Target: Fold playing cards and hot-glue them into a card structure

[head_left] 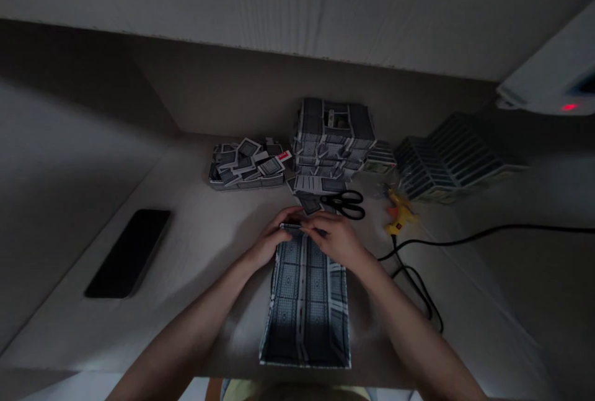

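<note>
A long open box made of playing cards, with patterned blue-grey card backs and white edges, lies at the table's front. My left hand grips its far left corner, thumb on the inside and fingers behind the wall. At the far end, my right hand has thumb and fingers pinched together at the rim; whether a small piece sits between them is hidden. Just beyond my hands, black-handled scissors rest beside loose cards.
Behind are a tray heaped with cards and a stacked card structure. A yellow glue gun with a black cable lies right, near stacked cards. A phone lies left. A shelf overhangs.
</note>
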Motion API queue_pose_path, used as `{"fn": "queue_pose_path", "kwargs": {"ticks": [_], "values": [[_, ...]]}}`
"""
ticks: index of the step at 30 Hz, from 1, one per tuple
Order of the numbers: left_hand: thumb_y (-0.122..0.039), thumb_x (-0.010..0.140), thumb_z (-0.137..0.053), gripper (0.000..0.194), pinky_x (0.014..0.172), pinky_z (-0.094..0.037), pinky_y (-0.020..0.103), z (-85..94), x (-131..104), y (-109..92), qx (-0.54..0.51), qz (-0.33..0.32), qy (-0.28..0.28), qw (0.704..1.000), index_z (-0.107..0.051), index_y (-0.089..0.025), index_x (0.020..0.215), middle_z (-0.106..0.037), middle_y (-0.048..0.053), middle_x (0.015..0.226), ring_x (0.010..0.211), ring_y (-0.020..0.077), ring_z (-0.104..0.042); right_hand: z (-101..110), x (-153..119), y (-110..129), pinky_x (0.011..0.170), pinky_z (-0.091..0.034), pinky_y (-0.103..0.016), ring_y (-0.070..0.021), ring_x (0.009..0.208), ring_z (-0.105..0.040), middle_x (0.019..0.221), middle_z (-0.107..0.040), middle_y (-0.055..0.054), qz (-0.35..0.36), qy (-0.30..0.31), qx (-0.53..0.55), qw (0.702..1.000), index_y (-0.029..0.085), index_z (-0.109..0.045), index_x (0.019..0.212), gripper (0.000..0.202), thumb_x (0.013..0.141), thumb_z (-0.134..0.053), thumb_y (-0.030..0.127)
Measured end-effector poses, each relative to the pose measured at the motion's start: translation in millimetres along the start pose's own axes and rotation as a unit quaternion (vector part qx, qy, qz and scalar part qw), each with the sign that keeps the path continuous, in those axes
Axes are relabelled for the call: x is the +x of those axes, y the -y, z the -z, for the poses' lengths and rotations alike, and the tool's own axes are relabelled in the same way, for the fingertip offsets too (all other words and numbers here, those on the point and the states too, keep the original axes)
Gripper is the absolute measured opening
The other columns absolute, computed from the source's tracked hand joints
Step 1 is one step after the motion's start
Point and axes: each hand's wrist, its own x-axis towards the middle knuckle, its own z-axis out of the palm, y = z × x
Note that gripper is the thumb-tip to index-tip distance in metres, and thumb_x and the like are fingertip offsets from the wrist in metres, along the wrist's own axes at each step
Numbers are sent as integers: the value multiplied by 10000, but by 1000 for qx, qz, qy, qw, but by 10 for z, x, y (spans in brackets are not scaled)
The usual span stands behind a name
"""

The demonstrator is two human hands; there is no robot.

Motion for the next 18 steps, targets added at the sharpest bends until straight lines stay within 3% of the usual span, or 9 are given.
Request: {"fn": "queue_pose_path", "kwargs": {"ticks": [5,8,12,15,18], "values": [[-154,632,-451,538,982,-284,365,40,-2,-4,9,-5,24,1000,-518,-166,1166,-575,49,1154,1123,245,-453,13,1,17,741,-468,-256,-146,827,-623,865,-674,-46,16,19,-33,999,197,-656,771,152,819,-513,184],[-231,729,-419,438,1023,-237,368,44,-9,-17,3,-13,15,1000,-545,-151,1141,-541,62,1224,1182,246,-412,72,8,20,764,-470,-258,-143,849,-625,895,-685,-33,13,31,12,999,213,-670,833,144,820,-527,222],[-303,807,-326,432,1009,-271,381,60,-7,-49,-44,-25,-18,999,-559,-137,1131,-573,83,1183,1152,245,-456,188,-11,-16,757,-485,-274,-153,844,-636,898,-696,-22,-59,-5,101,993,220,-670,904,216,850,-477,300],[-285,780,-408,378,1014,-266,363,84,-9,-85,-14,-42,-43,998,-615,-137,1060,-597,82,1152,1151,247,-462,225,-46,-50,690,-500,-272,-161,785,-648,847,-703,-22,-110,-36,113,987,210,-677,865,268,861,-440,333],[-268,741,-496,305,985,-299,339,83,-20,-107,27,-36,-47,998,-663,-153,968,-618,67,1123,1115,242,-493,204,-70,-45,686,-501,-268,-165,785,-647,860,-702,-20,-92,-24,91,991,224,-678,867,185,798,-544,332]]}}
